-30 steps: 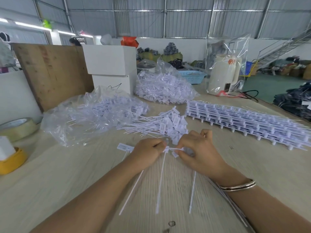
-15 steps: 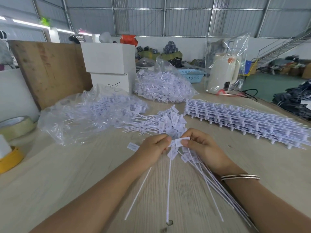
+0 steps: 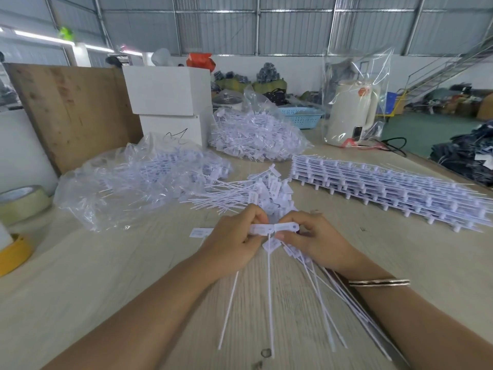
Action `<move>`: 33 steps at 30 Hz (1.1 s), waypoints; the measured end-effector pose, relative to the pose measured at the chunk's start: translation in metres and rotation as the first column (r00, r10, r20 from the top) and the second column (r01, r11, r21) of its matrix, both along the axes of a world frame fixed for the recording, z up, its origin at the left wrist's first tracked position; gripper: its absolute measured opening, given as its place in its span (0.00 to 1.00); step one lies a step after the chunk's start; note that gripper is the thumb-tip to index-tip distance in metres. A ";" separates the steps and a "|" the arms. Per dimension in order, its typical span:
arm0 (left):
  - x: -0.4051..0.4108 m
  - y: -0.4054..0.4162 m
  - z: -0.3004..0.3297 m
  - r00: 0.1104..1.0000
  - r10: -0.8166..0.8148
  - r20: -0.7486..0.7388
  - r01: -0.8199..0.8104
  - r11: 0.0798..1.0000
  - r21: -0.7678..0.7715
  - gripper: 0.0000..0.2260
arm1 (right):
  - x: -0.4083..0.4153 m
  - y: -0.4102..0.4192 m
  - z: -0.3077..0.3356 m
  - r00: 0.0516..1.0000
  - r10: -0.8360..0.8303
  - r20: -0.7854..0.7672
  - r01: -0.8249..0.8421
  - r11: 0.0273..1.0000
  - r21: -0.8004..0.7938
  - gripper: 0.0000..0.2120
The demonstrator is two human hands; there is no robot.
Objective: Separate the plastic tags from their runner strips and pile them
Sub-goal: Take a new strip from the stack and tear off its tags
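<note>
nearest, long white tails are seen fanning toward the near edge of the worktop, their long axes running near-to-far and converging upward on the two hands. just above them, a pair of flat white tag heads is held end to end, so that its long axis lies left-to-right, across the tails. the left head is pinched by the curled fingers of the left hand, the right head by the curled fingers of the right hand; both hands are closed on the piece, with the joint lying between the fingertips, equally near to each. the coming pull or twist is judged to turn on that joint, since the two hands sit on opposite sides of it. a bundle of further tails is trapped under the right hand.

compared with half a second ago, the heads have been turned out flat and level between the fingertips, and the hands have been drawn slightly apart; a second ago they were lower and closer, bunched over the piece.

just beyond the hands, the pile of loose tags lies on the worktop. farther right, stacked runner strips wait unseparated. to the far left a clear bag of tags is seen, and another heap lies behind.
</note>
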State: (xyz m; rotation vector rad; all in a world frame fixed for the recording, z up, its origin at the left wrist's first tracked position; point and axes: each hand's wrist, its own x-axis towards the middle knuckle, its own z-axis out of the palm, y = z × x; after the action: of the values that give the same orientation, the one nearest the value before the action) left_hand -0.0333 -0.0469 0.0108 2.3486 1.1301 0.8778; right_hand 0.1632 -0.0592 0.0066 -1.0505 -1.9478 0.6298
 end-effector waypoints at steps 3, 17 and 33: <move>-0.002 -0.002 0.002 0.989 0.022 -0.145 0.005 0.982 0.187 0.11 | 0.001 0.001 -0.001 1.000 0.005 -0.008 -0.005 1.000 0.020 0.02; -0.014 0.011 0.001 0.997 0.011 0.074 -0.015 0.998 0.061 0.10 | 0.005 -0.007 0.008 0.990 -0.123 -0.072 0.129 0.989 0.077 0.06; -0.006 0.005 -0.002 0.995 0.092 -0.026 -0.082 0.963 0.258 0.09 | 0.004 -0.004 0.009 0.834 -0.378 0.402 0.368 0.924 0.106 0.14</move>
State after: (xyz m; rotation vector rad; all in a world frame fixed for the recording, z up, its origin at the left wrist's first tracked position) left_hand -0.0394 -0.0421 0.0088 2.5481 1.2061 1.0725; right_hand 0.1668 -0.0630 0.0152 -1.6024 -2.0063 0.1664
